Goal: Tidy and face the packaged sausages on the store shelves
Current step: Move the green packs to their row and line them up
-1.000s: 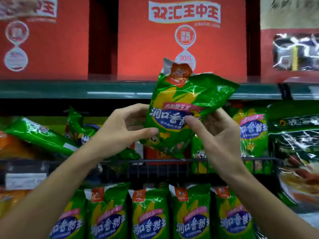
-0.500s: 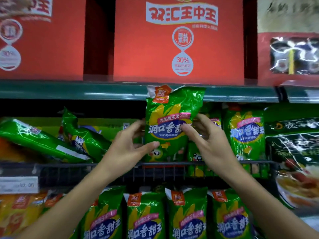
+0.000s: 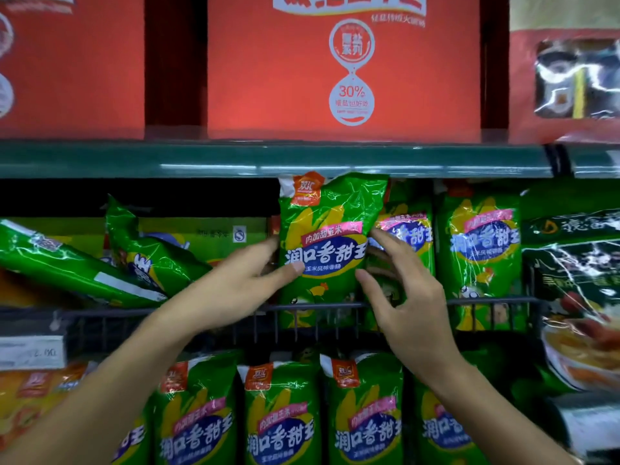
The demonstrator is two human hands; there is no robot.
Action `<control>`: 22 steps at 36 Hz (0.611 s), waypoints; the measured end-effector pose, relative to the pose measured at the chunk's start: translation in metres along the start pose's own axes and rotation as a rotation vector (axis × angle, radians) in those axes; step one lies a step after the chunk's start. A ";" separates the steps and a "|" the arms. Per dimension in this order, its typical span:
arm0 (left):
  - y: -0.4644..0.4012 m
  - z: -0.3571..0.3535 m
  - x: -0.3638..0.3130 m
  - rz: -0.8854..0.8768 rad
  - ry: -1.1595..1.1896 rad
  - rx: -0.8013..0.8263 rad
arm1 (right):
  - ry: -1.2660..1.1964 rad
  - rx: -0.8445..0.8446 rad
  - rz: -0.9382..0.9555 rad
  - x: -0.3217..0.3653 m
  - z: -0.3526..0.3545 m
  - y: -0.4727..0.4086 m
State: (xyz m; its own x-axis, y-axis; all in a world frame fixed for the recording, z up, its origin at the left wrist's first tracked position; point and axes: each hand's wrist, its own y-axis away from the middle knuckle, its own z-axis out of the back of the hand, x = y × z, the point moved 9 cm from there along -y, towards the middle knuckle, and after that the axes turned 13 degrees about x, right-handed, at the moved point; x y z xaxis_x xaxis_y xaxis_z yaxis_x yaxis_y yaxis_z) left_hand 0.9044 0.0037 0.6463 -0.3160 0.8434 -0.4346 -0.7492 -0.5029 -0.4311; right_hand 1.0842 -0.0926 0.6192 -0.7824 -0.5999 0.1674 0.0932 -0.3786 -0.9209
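A green sausage pack (image 3: 328,236) stands upright on the middle shelf, its base behind the wire rail (image 3: 486,301), label facing me. My left hand (image 3: 235,286) grips its left edge, thumb on the front and fingers behind. My right hand (image 3: 402,297) holds its right edge between thumb and curled fingers. Beside it on the right stand two matching packs (image 3: 483,250), upright and facing out. To the left, two green packs (image 3: 67,266) (image 3: 151,256) lie tipped over on their sides.
The green shelf edge (image 3: 268,161) sits just above the held pack's top, with red boxes (image 3: 342,68) on it. A row of the same packs (image 3: 281,414) fills the shelf below. Dark green packs (image 3: 577,263) stand at the far right. A price tag (image 3: 30,352) hangs at left.
Both hands brought the pack down from in front of the upper shelf and set it upright behind the wire rail. It was tilted and now faces forward.
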 end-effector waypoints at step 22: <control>-0.010 0.001 0.012 0.276 -0.396 -0.132 | 0.489 0.293 -0.094 0.006 -0.023 0.009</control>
State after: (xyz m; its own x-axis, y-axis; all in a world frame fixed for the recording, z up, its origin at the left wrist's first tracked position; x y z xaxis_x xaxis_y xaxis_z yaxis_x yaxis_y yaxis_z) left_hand 0.9079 0.0189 0.6460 -0.7084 0.6694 -0.2239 -0.5344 -0.7158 -0.4494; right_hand 1.0665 -0.0834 0.6040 -0.9827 -0.1853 -0.0024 0.1217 -0.6357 -0.7623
